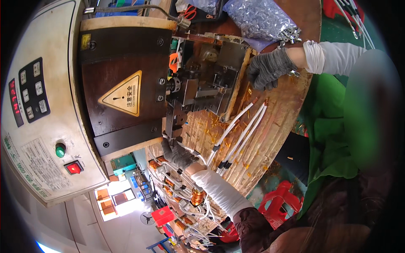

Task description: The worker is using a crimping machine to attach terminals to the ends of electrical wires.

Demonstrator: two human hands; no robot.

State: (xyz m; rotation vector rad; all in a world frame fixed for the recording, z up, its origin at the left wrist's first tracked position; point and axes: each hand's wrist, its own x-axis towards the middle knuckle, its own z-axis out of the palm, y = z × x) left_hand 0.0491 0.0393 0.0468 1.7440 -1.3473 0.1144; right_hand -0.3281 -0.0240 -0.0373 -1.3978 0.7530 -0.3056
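On the bench (289,116), bare-ended leads (254,125) seem unfinished, lugged wires (346,17) beyond it finished; left hand (179,155) and right hand (272,69), grip unclear.

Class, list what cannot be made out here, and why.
Head view, all items:
Left hand in gray knitted glove: its own fingers hide any grip.
Right hand, likewise gloved: its back hides the palm.
Clear plastic bag of silver metal pieces: top edge cuts it off.
Cream metal control box: fine print too small.
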